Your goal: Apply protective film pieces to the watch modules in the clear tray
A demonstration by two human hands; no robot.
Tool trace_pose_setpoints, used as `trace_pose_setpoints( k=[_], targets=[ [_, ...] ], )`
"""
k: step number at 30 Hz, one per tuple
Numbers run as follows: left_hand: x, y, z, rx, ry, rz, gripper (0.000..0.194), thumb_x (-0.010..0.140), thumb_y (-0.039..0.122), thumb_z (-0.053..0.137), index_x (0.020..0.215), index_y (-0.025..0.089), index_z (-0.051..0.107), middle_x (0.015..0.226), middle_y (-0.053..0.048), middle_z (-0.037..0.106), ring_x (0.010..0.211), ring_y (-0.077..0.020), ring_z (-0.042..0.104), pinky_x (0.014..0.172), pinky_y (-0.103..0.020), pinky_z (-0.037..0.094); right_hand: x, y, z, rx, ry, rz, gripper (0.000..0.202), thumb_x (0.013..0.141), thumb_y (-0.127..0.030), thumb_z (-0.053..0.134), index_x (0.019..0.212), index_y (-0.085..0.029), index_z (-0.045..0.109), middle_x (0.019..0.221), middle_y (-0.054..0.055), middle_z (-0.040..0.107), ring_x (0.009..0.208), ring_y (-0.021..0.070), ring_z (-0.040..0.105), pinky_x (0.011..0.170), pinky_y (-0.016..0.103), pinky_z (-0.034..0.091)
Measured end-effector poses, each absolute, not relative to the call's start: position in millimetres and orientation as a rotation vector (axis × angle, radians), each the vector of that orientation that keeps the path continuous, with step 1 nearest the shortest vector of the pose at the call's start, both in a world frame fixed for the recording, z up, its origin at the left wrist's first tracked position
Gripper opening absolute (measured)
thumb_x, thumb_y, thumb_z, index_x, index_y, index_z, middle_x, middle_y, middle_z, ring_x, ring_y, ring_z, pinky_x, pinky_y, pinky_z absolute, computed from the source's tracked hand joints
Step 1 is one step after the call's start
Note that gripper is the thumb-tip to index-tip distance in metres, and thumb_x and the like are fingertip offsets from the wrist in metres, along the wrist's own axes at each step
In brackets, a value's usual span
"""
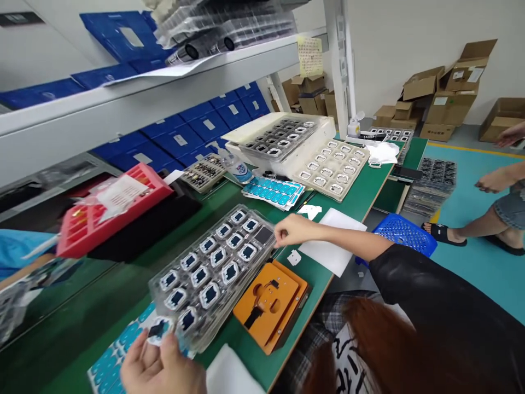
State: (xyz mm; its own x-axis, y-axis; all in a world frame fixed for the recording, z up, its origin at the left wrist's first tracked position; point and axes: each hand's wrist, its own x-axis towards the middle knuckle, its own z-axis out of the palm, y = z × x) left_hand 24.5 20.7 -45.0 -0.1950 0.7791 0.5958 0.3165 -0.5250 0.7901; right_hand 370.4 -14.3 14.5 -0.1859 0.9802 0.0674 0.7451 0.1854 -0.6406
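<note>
My left hand pinches a small white-rimmed part with a dark centre, above the near corner of a clear plastic tray. Rows of similar white-rimmed parts sit in that tray, which rests on a stack. At the tray's far right end, my right hand is closed with fingertips together; whatever they hold, if anything, is too small to make out. Between my arms lies an orange fixture block with a shaped recess. A small white cut piece lies just below my right hand.
Teal sticker sheets lie under the tray's left side, more behind it. A beige tray of parts, a pump bottle and a red foam box stand farther back. White foam sheets overhang the table edge. Another person's hand shows at right.
</note>
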Motion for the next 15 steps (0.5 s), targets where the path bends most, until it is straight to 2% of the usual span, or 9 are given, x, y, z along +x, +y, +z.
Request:
trace_pose_setpoints(
  k=[2,5,7,11,15],
  targets=[
    [25.2,25.6,-43.0,1.471,1.355,1.89,0.041,0.063,0.02,0.074,0.099,0.037,0.071,0.084,0.008,0.07,0.076,-0.0231,0.069,0.067,-0.043,0.06,373.2,3.4,19.6,-1.578,-1.84,0.665,0.021,0.098,-0.033,0.059,0.109,-0.016,0.062,0.119,0.006,0.066,0.111,0.0167,0.061,0.091,0.024,0.045],
    [26.6,32.6,-40.2,1.288,1.458,1.9,0.028,0.058,0.022,0.076,0.083,0.03,0.066,0.08,0.008,0.068,0.072,-0.0209,0.067,0.067,-0.041,0.059,369.3,31.1,15.5,-1.568,-1.674,0.785,0.044,0.097,-0.036,0.06,0.134,-0.014,0.05,0.146,0.014,0.048,0.132,0.0233,0.047,0.102,0.029,0.042],
    [26.4,38.7,-39.8,1.183,1.524,1.91,0.025,0.058,0.03,0.076,0.074,0.025,0.058,0.075,0.007,0.065,0.074,-0.0226,0.067,0.065,-0.041,0.058,364.1,44.6,6.4,-1.552,-1.609,0.936,0.057,0.094,-0.039,0.064,0.142,-0.014,0.044,0.15,0.015,0.043,0.134,0.0253,0.047,0.103,0.03,0.044],
    [26.8,51.6,-43.5,1.094,1.526,1.87,0.036,0.058,0.042,0.069,0.068,0.022,0.041,0.074,0.004,0.064,0.084,-0.0275,0.069,0.07,-0.049,0.058,356.5,56.3,-10.1,-1.478,-1.502,1.16,0.074,0.094,-0.039,0.065,0.153,-0.015,0.029,0.156,0.014,0.035,0.136,0.0239,0.046,0.108,0.031,0.042],
    [32.2,55.5,-49.1,1.089,1.492,1.806,0.037,0.058,0.046,0.064,0.07,0.022,0.037,0.078,0.004,0.065,0.092,-0.0265,0.068,0.083,-0.052,0.057,355.7,58.4,-13.8,-1.406,-1.407,1.264,0.062,0.099,-0.034,0.056,0.153,-0.018,0.029,0.158,0.015,0.03,0.139,0.0276,0.04,0.114,0.047,0.037]
  ],
)
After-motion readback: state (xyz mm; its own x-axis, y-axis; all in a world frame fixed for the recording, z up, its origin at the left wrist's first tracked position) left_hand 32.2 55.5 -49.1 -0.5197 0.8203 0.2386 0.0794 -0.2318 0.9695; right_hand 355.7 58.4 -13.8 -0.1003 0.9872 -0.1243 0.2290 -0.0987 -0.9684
